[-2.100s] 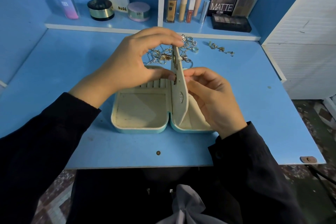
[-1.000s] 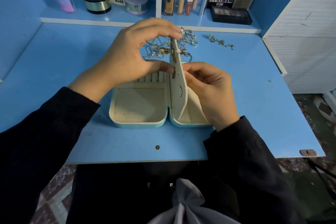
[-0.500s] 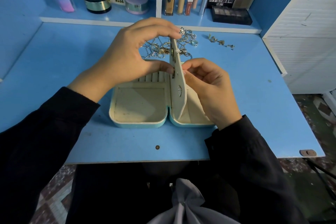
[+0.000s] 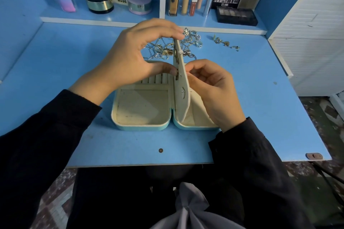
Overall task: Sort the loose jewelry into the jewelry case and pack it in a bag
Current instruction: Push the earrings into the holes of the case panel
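Head view, item record.

Change noted: right hand has risen along the divider flap. Its fingertips now pinch tightly at the flap's right edge, just above centre frame; whether a small piece sits between them cannot be told. Left hand is unchanged, gripping the flap upright, fingers on the top edge and thumb on the left face. Judged: a piece is being fastened to the flap, and sorting is barely begun.

Containers:
- Jewelry case, centre frame, open on the table. Left compartment shows ring rolls at its far end and no jewelry. Flap carries a few small metallic pieces. Right half is mostly hidden by the right hand.
- Grey cloth, bottom centre, possibly the bag; contents not visible.

Unsorted: loose jewelry heaped just behind the case, with a short trail of pieces to its right.
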The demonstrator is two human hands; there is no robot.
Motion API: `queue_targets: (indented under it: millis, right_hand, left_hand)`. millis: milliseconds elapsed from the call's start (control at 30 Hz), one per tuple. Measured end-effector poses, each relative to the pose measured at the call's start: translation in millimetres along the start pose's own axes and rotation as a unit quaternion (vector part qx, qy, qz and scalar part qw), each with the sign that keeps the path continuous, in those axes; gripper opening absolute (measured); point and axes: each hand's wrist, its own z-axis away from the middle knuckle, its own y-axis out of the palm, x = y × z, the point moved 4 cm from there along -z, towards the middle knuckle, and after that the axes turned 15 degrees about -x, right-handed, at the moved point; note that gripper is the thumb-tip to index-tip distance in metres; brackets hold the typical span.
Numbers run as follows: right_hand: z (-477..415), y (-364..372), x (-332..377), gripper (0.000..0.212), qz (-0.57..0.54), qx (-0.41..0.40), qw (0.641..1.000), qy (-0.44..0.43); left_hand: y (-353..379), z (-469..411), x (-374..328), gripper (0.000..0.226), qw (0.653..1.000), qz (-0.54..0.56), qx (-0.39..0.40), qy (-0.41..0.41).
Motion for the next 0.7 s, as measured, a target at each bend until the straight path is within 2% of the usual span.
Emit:
queue_targets:
  millis: [133, 267, 467, 600, 700]
  right_hand:
    - [-1.9, -0.3, 0.1, 0.007, -0.005, -0.008, 1.0, 0.003]
    - [-4.2, -0.2, 0.3, 0.014, -0.071, -0.009, 0.997, 0.028]
    - [-3.8, 1.6, 11.0, 0.035, -0.143, -0.008, 0.989, 0.046]
    - [-8.5, -4.9, 23.5, 0.037, -0.086, 0.018, 0.996, 0.018]
    - [-14.6, -16.2, 29.6, 0.027, -0.018, 0.033, 0.999, 0.008]
  left_hand:
    - [1.2, -0.2, 1.4, 0.055, 1.0, 0.004, 0.006, -0.002]
    - [4.4, -0.8, 5.1, 0.057, 0.999, 0.024, 0.021, -0.017]
    - [19.2, -2.0, 17.1, 0.077, 0.985, 0.11, 0.064, -0.12]
    - [30.5, -3.9, 20.1, 0.084, 0.967, 0.159, 0.087, -0.177]
    - [37.7, -7.2, 21.2, 0.089, 0.962, 0.166, 0.099, -0.192]
